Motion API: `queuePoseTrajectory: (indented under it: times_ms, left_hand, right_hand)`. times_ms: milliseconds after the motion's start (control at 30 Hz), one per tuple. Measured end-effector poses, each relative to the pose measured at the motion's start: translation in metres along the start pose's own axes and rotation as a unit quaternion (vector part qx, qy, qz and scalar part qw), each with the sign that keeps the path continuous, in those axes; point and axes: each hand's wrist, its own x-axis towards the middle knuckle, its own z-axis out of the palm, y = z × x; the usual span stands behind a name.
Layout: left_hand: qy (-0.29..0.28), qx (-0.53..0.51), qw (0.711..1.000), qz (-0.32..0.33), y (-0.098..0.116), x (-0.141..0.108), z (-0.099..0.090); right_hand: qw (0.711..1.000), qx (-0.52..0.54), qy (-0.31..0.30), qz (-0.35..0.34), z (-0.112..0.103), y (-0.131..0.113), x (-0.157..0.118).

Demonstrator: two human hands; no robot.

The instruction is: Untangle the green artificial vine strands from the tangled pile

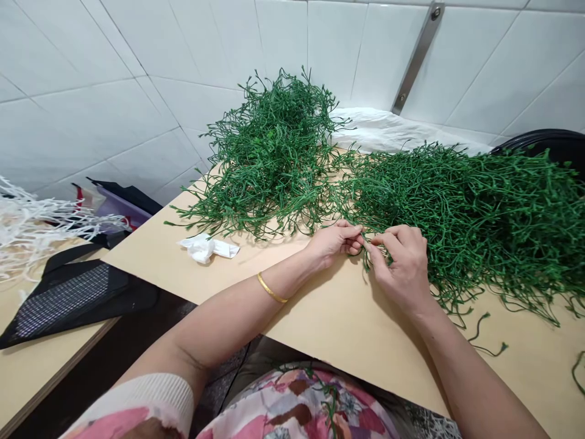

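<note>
At the middle of the table, my left hand point(336, 244) pinches a thin green cord point(366, 259), and its fingers are closed. My right hand point(402, 262) meets it from the right, thumb and forefinger pinched at the same cord. The cord's loose end hangs just below the fingertips. Behind my hands lie two heaps of similar cords with small knotted or tufted ends: a tall green pile point(278, 140) at the back left and a wider green pile point(479, 213) to the right. My fingers partly hide the held cord.
A crumpled white tissue point(203, 247) lies left of my hands. Single green cords point(484, 341) are scattered near the right forearm. White cords point(46, 213) and a black mesh bag point(68, 299) rest on another surface at left. A tiled wall point(205, 36) bounds the back.
</note>
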Motion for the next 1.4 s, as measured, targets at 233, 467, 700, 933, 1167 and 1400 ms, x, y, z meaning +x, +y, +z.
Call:
queuePoseTrajectory:
  times_ms: [233, 467, 700, 933, 1167, 1400]
  left_hand:
    - [0.005, -0.007, 1.000, 0.012, -0.001, 0.002, -0.001]
    - [0.011, -0.028, 1.000, 0.010, 0.001, 0.001, -0.001]
    - [0.037, 0.003, 0.998, 0.052, 0.002, 0.001, 0.002]
    - [0.071, 0.086, 0.987, 0.117, 0.002, 0.000, 0.001]
    - [0.057, 0.069, 0.987, 0.136, 0.002, 0.000, 0.002]
    - [0.043, 0.075, 0.992, 0.089, 0.003, -0.006, 0.007]
  right_hand:
    - [0.998, 0.008, -0.056, 0.035, 0.007, 0.005, -0.003]
    - [0.990, 0.088, -0.090, 0.058, 0.009, 0.007, -0.001]
    - [0.990, 0.071, -0.101, 0.069, 0.005, 0.010, 0.000]
    - [0.994, 0.008, -0.083, 0.073, 0.002, 0.015, 0.002]
    - [0.993, 0.057, -0.089, 0.056, 0.001, 0.013, 0.002]
    - [0.998, 0.025, -0.061, 0.008, 0.003, 0.012, 0.002]
